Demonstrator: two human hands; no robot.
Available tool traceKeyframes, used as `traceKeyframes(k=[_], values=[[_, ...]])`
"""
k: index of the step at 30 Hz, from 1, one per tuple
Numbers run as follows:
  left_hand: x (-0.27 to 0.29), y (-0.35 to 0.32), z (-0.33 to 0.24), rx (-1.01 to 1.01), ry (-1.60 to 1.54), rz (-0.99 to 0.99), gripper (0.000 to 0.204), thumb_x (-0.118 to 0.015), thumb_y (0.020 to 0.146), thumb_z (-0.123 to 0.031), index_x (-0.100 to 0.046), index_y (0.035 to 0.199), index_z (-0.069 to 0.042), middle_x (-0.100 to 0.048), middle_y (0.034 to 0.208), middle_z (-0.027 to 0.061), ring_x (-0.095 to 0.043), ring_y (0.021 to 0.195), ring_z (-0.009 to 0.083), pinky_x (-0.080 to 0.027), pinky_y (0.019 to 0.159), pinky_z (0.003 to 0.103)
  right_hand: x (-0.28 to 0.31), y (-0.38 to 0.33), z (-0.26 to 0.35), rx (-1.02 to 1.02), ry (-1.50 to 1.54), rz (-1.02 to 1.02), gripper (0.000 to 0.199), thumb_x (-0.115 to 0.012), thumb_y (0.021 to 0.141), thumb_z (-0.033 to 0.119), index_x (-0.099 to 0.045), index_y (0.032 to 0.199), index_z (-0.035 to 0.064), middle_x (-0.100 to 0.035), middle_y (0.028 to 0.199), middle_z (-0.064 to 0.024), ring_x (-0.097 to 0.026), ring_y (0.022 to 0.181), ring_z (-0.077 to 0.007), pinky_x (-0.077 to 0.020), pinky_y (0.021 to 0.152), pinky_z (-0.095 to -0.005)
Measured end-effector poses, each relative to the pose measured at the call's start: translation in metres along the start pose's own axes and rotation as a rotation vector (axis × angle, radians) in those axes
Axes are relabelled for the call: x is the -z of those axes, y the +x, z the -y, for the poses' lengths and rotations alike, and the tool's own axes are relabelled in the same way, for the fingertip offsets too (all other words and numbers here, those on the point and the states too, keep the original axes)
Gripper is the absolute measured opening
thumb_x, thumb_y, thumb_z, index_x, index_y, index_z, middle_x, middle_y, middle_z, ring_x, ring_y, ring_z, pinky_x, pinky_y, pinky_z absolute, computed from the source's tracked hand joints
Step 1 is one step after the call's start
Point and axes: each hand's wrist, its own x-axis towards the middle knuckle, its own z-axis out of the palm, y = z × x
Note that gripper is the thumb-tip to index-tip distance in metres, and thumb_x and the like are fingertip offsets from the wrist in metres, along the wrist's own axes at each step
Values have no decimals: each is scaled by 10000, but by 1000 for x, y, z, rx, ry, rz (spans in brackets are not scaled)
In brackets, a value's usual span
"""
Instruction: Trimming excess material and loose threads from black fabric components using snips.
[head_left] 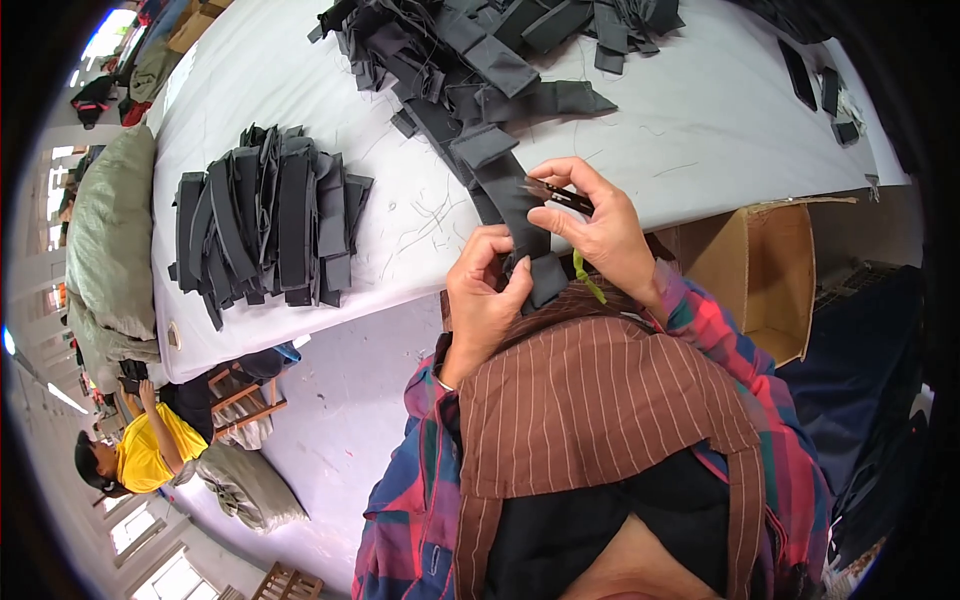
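Observation:
My left hand (pixel 482 300) pinches the lower end of a black fabric strip (pixel 517 205) at the table's near edge. The strip runs up toward a heap of loose black fabric pieces (pixel 480 55) at the far side. In my right hand (pixel 608 235) is a pair of dark thread snips (pixel 560 196), its tips pointing left over the strip. A yellow-green ribbon (pixel 588 278) hangs below that hand. Left of my hands lies a row of stacked black fabric strips (pixel 265 220).
Loose threads are scattered on the white-covered table (pixel 250 70). A phone-like black slab (pixel 797 75) lies at the far right. An open cardboard box (pixel 780 280) stands below the right edge. Beyond the left edge are a large sack (pixel 112 230) and a person in yellow (pixel 160 448).

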Motion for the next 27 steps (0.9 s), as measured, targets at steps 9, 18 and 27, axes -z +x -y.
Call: traceKeyframes(k=[9,18,27], values=[[-5,1,-14,-115,551,30,206,-625,696,77,-577,886,13,-594,872,55,-571,724,161,-449,630,245,-4,6,13,30,-382,69,430,-712,799,143,-538,1182,55,-607,975,-80,-584,905,-165,-461,801,-264],[1,10,-11,89,14,-163,585,-602,813,-12,-355,1344,-16,-396,1311,160,-453,1126,198,-455,825,309,-5,1,5,-164,307,170,405,-634,856,91,-486,1223,5,-603,1095,-92,-543,1035,-139,-428,897,-273],[15,24,-5,336,-221,-95,524,-674,841,-126,-406,1275,-6,-569,1021,67,-546,897,107,-451,768,253,-13,-8,-4,-230,433,257,324,-605,885,82,-527,1188,-2,-612,1058,-46,-548,1000,-88,-433,878,-244]])
